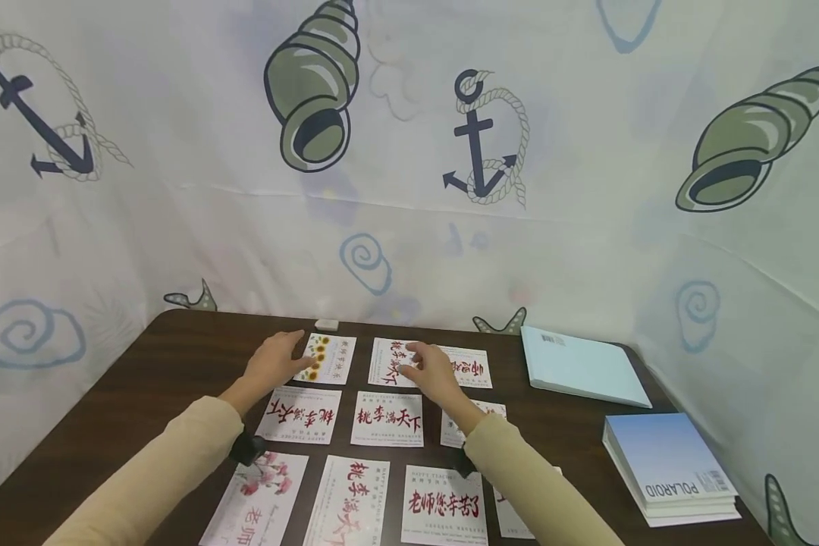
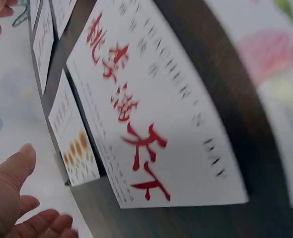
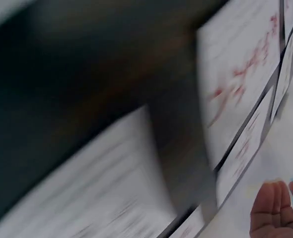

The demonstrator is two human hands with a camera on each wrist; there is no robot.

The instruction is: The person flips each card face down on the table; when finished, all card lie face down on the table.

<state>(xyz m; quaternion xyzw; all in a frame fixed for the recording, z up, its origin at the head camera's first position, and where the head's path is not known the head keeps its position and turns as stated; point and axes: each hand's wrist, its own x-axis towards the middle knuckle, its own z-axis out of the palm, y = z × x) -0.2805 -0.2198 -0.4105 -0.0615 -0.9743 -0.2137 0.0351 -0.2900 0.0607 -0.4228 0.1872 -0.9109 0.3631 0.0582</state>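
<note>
My left hand (image 1: 273, 364) is beside the left edge of a sunflower card (image 1: 336, 360) in the back row, fingers spread and nothing in its grasp. In the left wrist view, that hand's thumb and fingers (image 2: 17, 166) stand apart near the same card. My right hand (image 1: 437, 373) hovers over the back row, overlapping a white card with red characters (image 1: 384, 362), its fingers loosely bent around nothing. Right behind it lies another red-lettered card (image 1: 474, 366). The right wrist view is blurred, with the right hand (image 3: 278, 210) at its lower corner.
Several more cards lie in rows, among them a middle card (image 1: 387, 419) and a pink-flower card (image 1: 262, 497). On the right are a pale blue book (image 1: 583, 364) and a stack topped by a blue POLAROID box (image 1: 676, 455). A small white block (image 1: 327, 325) sits at the back edge.
</note>
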